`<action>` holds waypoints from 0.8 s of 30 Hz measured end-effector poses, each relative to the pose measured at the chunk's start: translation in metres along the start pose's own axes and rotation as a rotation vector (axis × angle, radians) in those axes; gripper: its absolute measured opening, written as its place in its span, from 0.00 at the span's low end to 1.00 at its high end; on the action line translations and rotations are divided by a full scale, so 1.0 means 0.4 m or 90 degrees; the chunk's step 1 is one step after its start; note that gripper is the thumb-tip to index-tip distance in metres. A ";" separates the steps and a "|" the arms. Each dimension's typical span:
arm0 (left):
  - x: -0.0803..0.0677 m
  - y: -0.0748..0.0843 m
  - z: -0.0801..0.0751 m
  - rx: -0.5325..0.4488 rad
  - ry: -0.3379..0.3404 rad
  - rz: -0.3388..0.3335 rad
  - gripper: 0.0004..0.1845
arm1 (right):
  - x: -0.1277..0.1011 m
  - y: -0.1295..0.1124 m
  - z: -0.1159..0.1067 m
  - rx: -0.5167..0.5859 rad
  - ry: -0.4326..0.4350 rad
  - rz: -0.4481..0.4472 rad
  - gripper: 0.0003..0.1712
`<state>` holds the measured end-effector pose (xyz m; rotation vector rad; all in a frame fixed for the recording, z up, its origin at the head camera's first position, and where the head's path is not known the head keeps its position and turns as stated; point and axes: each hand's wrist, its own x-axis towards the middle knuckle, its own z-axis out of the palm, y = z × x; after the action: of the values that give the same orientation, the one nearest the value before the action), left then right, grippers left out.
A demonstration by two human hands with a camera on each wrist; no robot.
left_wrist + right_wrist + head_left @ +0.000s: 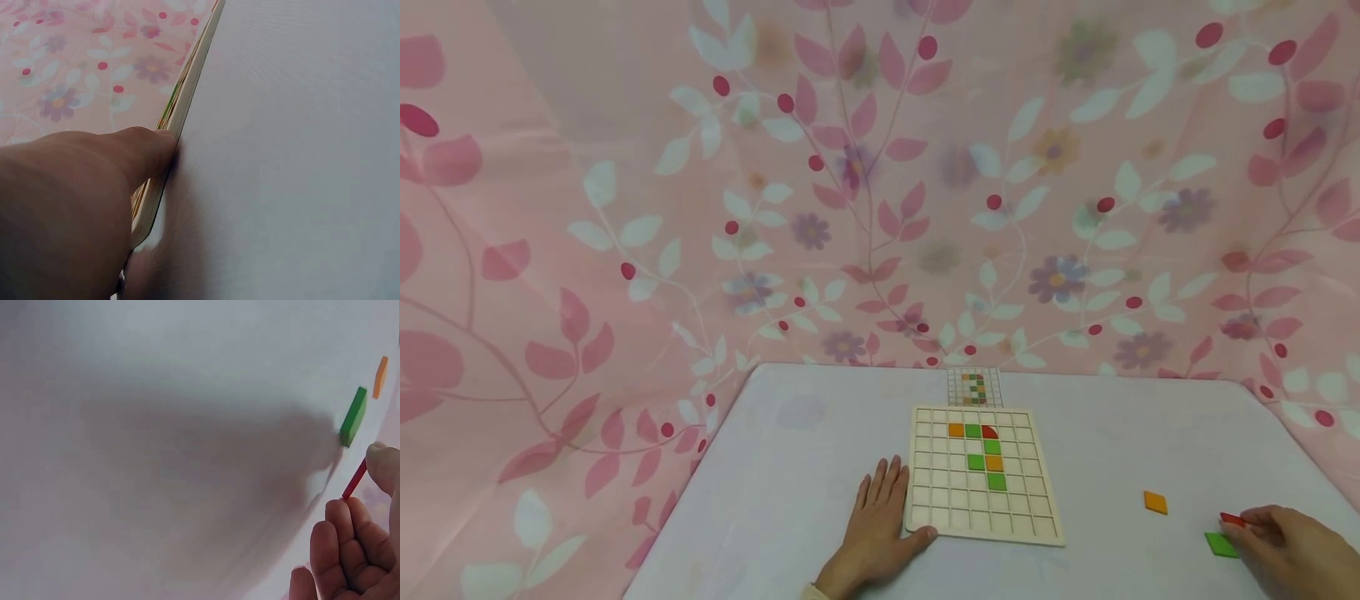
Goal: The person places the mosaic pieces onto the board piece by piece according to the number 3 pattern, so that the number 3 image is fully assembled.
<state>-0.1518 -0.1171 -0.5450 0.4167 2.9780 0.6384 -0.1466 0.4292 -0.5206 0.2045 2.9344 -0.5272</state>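
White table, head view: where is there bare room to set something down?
Free: between the board and the loose orange tile, and left of the left hand. Crowded: the near right, where the right hand pinches a red tile beside the loose green tile.

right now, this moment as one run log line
left hand: touching wooden grid board | right hand: pinching red tile | on table: green tile, orange tile

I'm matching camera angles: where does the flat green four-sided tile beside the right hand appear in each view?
Head: flat green four-sided tile, lower right, beside the right hand.
Left wrist: not in it.
Right wrist: right side, above the middle.
Shared landmark: white table surface, in all three.
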 end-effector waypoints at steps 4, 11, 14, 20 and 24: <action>0.000 0.002 -0.001 -0.006 0.000 0.003 0.54 | 0.003 -0.037 -0.009 0.013 -0.028 0.003 0.47; -0.004 0.005 -0.005 0.001 -0.006 0.003 0.53 | 0.009 -0.099 -0.006 0.013 -0.035 -0.031 0.43; -0.005 0.006 -0.009 -0.002 -0.003 0.008 0.53 | 0.012 -0.121 -0.005 0.011 -0.020 -0.057 0.43; -0.005 0.006 -0.011 -0.005 -0.006 0.003 0.53 | 0.014 -0.161 0.009 0.028 0.023 -0.111 0.34; -0.005 0.005 -0.009 -0.011 -0.004 0.001 0.53 | 0.014 -0.190 0.023 0.034 0.040 -0.121 0.34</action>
<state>-0.1499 -0.1172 -0.5409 0.4198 2.9648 0.6612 -0.1633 0.3558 -0.5047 -0.0549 3.0214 -0.6361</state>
